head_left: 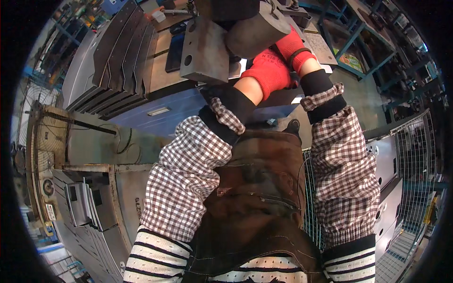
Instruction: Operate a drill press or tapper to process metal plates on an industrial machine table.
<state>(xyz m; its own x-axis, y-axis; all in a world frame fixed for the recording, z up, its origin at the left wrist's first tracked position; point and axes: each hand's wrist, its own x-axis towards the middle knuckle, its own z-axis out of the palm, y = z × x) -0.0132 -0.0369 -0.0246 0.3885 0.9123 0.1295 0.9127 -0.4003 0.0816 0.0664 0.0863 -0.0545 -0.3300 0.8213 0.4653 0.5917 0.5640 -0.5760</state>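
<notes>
Both my hands wear red gloves and reach forward to the top middle, under the metal parts of what looks like a machine. My left hand (268,75) is nearest to a grey steel block (206,52) with round holes and lies close beside my right hand (291,48). A thick rounded grey metal piece (258,35) hangs over them and covers the fingers of both hands. A dark band (300,52) circles the right glove's cuff. What the hands hold, if anything, is hidden.
Bent sheet-metal plates (125,52) stand in a row at the upper left. A blue cabinet (165,111) is below them. Stacked metal parts (89,203) are at lower left, a wire cage (415,151) with plates at right, and a blue-framed rack (363,42) at upper right.
</notes>
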